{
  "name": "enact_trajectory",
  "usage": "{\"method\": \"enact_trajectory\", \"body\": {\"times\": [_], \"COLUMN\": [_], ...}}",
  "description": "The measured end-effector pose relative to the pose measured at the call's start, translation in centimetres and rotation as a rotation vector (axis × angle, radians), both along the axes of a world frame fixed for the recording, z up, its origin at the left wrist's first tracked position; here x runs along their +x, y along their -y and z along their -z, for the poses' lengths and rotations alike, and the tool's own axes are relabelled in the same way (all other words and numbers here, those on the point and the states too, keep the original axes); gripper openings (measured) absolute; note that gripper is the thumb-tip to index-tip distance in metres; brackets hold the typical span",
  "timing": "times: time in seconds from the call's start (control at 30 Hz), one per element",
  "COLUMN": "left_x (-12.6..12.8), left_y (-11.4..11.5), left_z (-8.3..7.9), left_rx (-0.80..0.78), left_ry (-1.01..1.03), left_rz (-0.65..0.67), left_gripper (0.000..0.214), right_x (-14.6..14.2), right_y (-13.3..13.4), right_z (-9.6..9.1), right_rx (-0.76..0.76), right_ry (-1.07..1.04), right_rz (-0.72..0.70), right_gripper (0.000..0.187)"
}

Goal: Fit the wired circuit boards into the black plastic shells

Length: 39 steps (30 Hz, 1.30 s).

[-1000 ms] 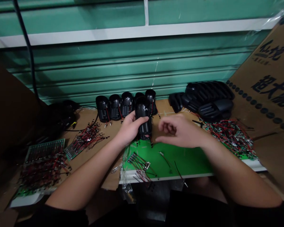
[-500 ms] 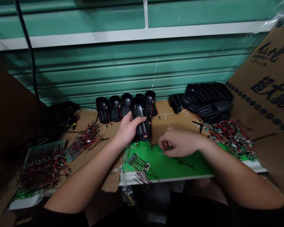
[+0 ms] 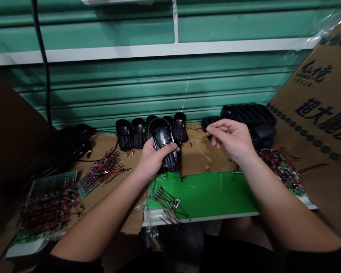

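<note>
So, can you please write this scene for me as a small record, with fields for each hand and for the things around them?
Left hand: the left hand holds a black plastic housing
Right hand: the right hand pinches a thin red wire
Behind the hands: a row of black housings with red wires
Work surface: bundles of red-and-black wire leads on cardboard, beside a green mat

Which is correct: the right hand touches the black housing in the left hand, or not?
Apart: the head view shows a gap between the right hand and the black housing.
</note>
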State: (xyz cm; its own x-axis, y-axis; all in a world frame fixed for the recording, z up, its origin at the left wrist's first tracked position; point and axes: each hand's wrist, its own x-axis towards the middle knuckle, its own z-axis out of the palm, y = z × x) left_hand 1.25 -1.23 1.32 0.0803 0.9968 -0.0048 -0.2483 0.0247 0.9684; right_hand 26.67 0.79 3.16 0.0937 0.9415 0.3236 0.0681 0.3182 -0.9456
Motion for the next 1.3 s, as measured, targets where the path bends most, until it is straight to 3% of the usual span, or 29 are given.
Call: {"method": "enact_trajectory", "body": {"times": [0.17,0.4,0.6,0.83,0.97,1.13,1.3], "left_x": [0.9,1.4,1.2,1.2,1.2,1.2,1.2], "left_y": [0.3,0.5,0.3,0.4,0.4,0.4,0.3], "left_z": [0.3,0.6,0.9,0.7,0.8,0.9,0.8], "left_rx": [-0.010,0.000,0.002,0.005,0.020,0.027,-0.092], "left_ry": [0.012,0.038,0.004,-0.003,-0.018,-0.018,0.060], "left_rz": [-0.033,-0.034,-0.061,-0.061,-0.056,-0.042,-0.017], "left_gripper": [0.061,0.062,0.064,0.068,0.066,0.060,0.059], "right_x": [-2.9,-4.9,-4.8,-5.0,-5.1,-5.1,-5.1], "right_y": [1.0,2.5,3.0,2.9,2.8,2.6,2.5], "right_z": [2.5,5.3,4.6,4.1,4.2,4.2,4.1], "right_rx": [0.088,0.310,0.289,0.030,-0.064,-0.054,0.082], "right_ry": [-0.009,0.312,0.264,0.074,0.019,-0.040,-0.098], "right_rz": [-0.053,-0.094,-0.184,-0.323,-0.361,-0.314,-0.252], "right_gripper": [0.044,0.020,0.021,0.039,0.040,0.038,0.033]}}
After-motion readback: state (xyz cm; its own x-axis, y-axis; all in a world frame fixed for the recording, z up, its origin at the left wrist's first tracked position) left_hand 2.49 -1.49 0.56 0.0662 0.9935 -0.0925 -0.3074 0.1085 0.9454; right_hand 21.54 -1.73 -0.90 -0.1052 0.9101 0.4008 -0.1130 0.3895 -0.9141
